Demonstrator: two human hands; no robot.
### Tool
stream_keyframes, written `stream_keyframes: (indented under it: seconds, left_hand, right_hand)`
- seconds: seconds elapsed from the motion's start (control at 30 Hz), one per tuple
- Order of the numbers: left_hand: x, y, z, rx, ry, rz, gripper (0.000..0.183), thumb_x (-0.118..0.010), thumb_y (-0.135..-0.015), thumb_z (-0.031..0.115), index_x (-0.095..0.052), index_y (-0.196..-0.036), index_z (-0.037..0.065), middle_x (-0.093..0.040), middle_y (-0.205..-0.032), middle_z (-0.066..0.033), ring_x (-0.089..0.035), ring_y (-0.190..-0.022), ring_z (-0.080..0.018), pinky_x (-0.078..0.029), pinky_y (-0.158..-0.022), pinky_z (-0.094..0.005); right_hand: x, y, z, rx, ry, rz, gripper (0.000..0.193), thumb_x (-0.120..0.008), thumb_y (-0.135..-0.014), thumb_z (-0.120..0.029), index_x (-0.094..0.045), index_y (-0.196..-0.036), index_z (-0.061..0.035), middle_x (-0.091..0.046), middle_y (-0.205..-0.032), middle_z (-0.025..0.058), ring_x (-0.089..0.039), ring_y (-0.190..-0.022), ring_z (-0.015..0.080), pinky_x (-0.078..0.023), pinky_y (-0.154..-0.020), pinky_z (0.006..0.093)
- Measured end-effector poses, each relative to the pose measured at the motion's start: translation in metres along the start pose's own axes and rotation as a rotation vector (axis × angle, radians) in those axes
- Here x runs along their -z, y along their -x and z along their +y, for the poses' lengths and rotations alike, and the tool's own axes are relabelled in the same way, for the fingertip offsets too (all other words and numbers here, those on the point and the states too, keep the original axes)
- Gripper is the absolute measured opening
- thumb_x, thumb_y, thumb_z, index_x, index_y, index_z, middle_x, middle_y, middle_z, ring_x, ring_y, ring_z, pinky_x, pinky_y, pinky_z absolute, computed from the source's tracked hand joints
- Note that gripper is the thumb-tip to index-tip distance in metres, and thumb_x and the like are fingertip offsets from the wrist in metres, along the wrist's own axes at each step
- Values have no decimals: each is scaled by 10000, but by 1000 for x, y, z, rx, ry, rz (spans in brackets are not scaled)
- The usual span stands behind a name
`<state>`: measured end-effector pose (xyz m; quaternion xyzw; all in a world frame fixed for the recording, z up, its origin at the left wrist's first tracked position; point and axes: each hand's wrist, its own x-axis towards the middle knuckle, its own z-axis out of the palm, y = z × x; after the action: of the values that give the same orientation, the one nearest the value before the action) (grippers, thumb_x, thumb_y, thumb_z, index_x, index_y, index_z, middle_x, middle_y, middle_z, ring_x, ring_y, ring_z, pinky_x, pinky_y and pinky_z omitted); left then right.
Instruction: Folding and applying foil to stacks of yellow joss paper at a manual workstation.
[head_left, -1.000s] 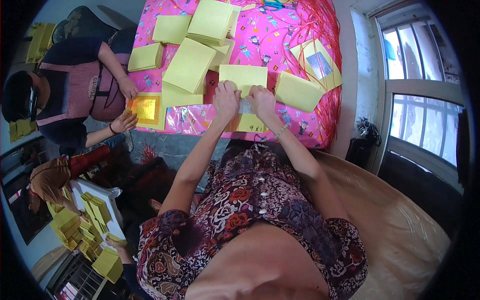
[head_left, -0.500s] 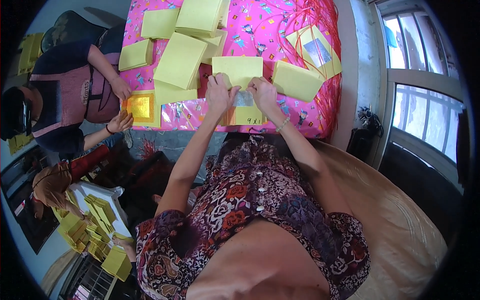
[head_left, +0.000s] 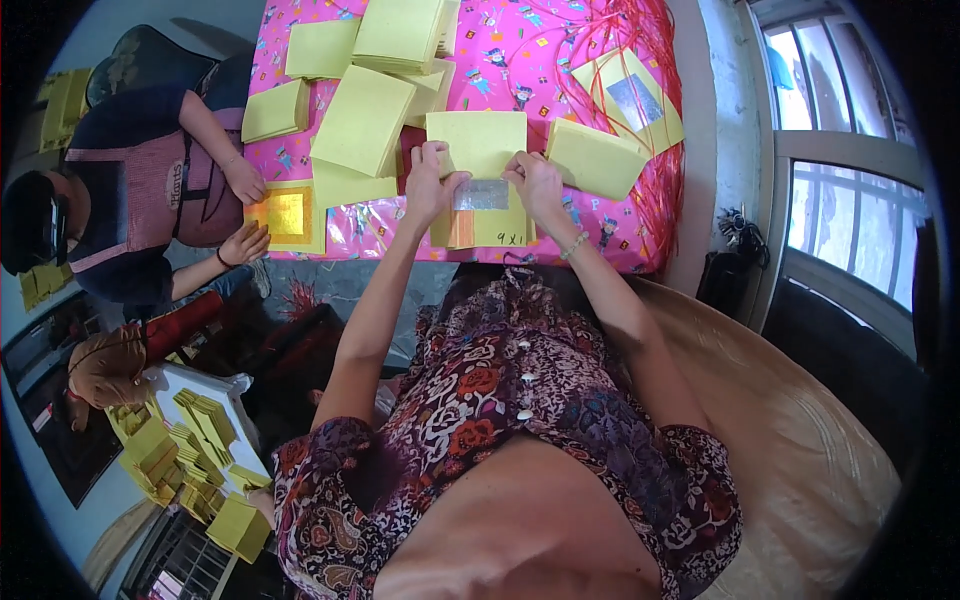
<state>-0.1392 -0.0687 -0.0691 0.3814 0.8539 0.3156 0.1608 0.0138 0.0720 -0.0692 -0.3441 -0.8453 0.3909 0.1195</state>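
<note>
A sheaf of yellow paper (head_left: 478, 140) lies at the table's near side, its upper part plain. Below, a silver foil patch (head_left: 482, 195) and an orange strip show, with handwritten black marks near the lower right corner. My left hand (head_left: 432, 183) grips the left edge of the yellow paper, fingers bent over it. Opposite, my right hand (head_left: 537, 187) pinches the right edge between thumb and fingers. Both hands are level with the top of the foil patch. Just right of my right hand rests a folded yellow paper bundle (head_left: 597, 160).
Stacked yellow paper bundles (head_left: 365, 120) lie left and beyond. Red cords (head_left: 660, 110) trail over the pink patterned tablecloth (head_left: 490, 85) at right, near another foil-patched sheet (head_left: 635, 100). At left, a co-worker's hands (head_left: 245, 215) touch a gold-foil sheet (head_left: 292, 213). More yellow papers (head_left: 200, 430) lie lower left.
My hands have moved slightly apart, the left one leftward, and more of the silver patch shows between them. The co-worker's lower hand has shifted slightly over the gold-foil sheet.
</note>
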Motion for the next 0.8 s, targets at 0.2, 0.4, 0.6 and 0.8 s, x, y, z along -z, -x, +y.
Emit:
stream_keyframes:
  seconds: [0.2,0.4,0.6,0.8]
  left_hand:
    - [4,-11,-26,-21,180,-66,497,-790,-718,151,-520,-1127,65,-449,-906,-85,-482,-774,-221,-467,-680,-353]
    - [-2,-14,-42,-82,219,-31,461,-767,-727,81,-556,-1137,89,-408,-826,-49,-425,-711,-168,-419,-602,-273]
    - [-11,-8,-59,-64,388,12,406,-708,-795,24,-567,-1169,99,-378,-751,29,-371,-650,-69,-333,-536,-197]
    - [-13,-11,-70,19,593,-32,434,-699,-790,31,-578,-1202,92,-367,-652,61,-352,-569,-48,-326,-510,-209]
  right_hand:
    - [-4,-6,3,32,10,2,141,-736,-732,-131,-633,-779,-47,-611,-751,118,-631,-728,296,-492,-644,430]
    - [-11,-10,6,33,-4,1,146,-738,-723,-130,-630,-780,-48,-612,-759,119,-632,-762,301,-497,-672,435]
    - [-12,-17,11,-1,55,-51,251,-736,-736,-137,-582,-908,-39,-614,-861,151,-627,-810,332,-496,-711,442]
    - [-19,-22,1,-17,164,-79,340,-749,-750,-173,-539,-975,-27,-589,-890,164,-628,-864,370,-509,-745,451]
